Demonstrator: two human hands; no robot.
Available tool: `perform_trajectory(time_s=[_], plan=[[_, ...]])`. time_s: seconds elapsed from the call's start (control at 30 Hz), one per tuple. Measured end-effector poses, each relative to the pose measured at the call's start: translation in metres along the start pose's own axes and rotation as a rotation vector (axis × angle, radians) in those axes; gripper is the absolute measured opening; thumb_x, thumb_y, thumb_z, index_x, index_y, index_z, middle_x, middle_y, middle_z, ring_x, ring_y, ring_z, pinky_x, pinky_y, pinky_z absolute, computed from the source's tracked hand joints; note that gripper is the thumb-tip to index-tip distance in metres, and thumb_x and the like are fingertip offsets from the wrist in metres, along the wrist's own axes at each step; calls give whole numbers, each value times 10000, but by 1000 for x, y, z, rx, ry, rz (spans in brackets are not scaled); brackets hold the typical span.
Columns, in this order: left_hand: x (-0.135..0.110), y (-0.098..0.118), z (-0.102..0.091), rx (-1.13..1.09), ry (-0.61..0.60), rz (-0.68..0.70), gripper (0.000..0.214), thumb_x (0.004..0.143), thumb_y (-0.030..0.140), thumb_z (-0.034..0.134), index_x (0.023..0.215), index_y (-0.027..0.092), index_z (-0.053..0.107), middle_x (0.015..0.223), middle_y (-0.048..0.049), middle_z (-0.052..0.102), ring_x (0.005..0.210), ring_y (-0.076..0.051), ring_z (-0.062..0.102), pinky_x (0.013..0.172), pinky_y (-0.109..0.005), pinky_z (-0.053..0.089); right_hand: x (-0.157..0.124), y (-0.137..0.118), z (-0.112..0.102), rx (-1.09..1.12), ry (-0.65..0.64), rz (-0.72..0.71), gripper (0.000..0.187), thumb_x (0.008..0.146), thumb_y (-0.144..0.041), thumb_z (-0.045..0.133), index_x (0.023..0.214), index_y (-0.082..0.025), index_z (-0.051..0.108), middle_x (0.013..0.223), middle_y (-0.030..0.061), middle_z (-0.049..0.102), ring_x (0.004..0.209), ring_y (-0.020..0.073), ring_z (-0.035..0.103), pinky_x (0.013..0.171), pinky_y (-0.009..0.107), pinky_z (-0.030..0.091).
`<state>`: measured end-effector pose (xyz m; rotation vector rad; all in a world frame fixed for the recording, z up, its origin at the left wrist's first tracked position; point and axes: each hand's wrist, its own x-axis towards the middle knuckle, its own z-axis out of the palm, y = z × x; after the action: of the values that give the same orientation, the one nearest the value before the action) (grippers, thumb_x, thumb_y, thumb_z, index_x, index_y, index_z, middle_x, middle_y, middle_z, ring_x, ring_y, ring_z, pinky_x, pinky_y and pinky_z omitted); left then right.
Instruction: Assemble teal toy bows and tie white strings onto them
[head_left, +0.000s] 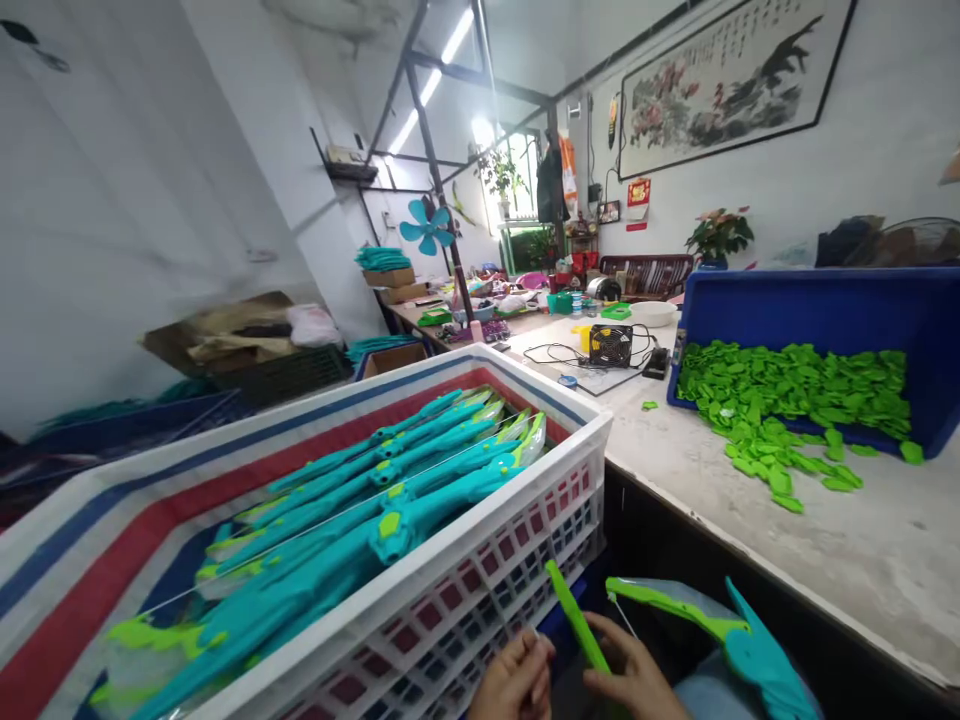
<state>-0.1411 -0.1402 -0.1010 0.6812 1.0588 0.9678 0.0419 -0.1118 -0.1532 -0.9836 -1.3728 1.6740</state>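
Observation:
At the bottom edge, my left hand (514, 675) is closed, its fingertips pinched together. Whatever they hold, if anything, is too small to make out. My right hand (634, 675) grips a long lime-green plastic strip (574, 610), which points up and to the left between the two hands. Just right of it is a teal and lime plastic toy, bow-like in shape (757, 650), resting near my lap. A thin white string (624, 612) hangs from its lime tip towards my right hand. The strip's lower end is hidden behind my fingers.
A white crate (592, 440) lined with striped cloth holds several teal and lime bow-like toys (390, 500). On the worktable (675, 470), a blue bin (810, 290) lies tipped, spilling small green pieces (795, 400). A black fan (610, 345) with cables stands farther back.

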Motion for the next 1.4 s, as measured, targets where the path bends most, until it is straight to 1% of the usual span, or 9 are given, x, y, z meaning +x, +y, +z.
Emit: perform_trajectory(time_s=[0.1,0.33,0.53,0.67,0.77,0.9,1.1,1.3,1.4], plan=[[-1,28,9,-17,26,58,633,524,669,802,855,185,563,458,89,360,388,-34,173,421,-199,133,-7,-3,-6,153,23,2,689,539,-566,805,1164,-306,675,953,60,715,952,321,649,879,466,480],[0,77,42,122,35,84,574,469,572,844,688,155,516,452,74,432,386,-35,289,409,-181,188,-26,-24,-6,292,137,138,679,525,-411,873,1150,-248,664,928,34,704,852,208,630,807,359,486],[5,77,58,118,-19,60,553,545,523,822,860,128,599,529,15,577,383,-31,309,418,-192,209,-35,-28,-9,341,139,179,633,560,-350,857,1146,-234,647,803,-15,658,717,133,566,642,245,436],[4,74,58,189,-77,36,500,559,546,800,742,135,582,534,1,583,391,-44,344,415,-200,232,-37,-29,-10,344,155,183,628,557,-340,857,1137,-228,644,780,-26,631,661,110,523,593,225,404],[8,71,57,277,-15,138,462,628,568,738,726,149,570,504,21,554,389,-51,345,419,-201,235,-37,-30,-9,343,149,193,631,560,-344,852,1144,-235,640,800,-20,630,651,109,514,577,225,404],[14,69,58,436,59,273,355,720,504,659,729,157,588,519,14,572,449,-85,437,481,-213,314,-37,-30,-8,351,153,206,636,557,-345,852,1148,-242,639,812,-13,632,653,114,519,577,230,412],[18,72,59,524,68,329,276,746,441,602,711,168,582,522,11,574,487,-113,489,523,-230,351,-38,-27,-9,362,143,209,629,568,-338,853,1150,-247,632,820,-13,643,656,116,530,590,235,410],[20,74,61,484,20,335,269,742,422,631,725,156,590,520,16,567,497,-107,496,531,-223,366,-35,-26,-8,335,152,208,643,573,-362,861,1165,-253,634,825,-14,655,689,129,567,643,254,450],[21,73,62,396,18,319,347,711,461,681,834,153,578,515,31,573,461,-92,466,492,-207,337,-41,-25,-6,251,129,169,680,588,-429,849,1202,-243,625,934,28,697,828,189,638,770,317,508]])
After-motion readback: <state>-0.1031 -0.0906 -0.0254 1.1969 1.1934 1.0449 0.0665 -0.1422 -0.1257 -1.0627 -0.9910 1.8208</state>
